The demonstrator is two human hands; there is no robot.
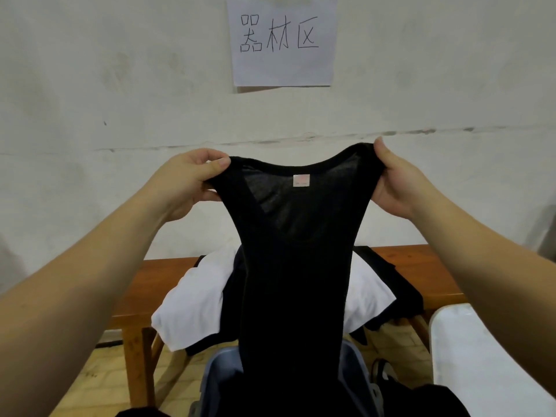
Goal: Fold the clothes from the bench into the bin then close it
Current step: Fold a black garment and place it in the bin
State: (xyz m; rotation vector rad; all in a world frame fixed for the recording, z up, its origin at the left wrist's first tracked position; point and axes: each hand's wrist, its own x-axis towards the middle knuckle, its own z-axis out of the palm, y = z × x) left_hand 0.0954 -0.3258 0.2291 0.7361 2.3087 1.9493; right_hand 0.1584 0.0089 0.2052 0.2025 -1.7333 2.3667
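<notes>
Head: both hands' fingers (221, 164) pinch black top (296, 266) (held aloft).

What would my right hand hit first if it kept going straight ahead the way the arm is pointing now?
Most likely the white wall. The right hand grips the black top at its shoulder, raised above the bench, and nothing else shows beyond it, though the depth to the wall is unclear.

two hands (186, 179), one black top (294, 266), one bench (156, 284), one bin (219, 377)
</notes>
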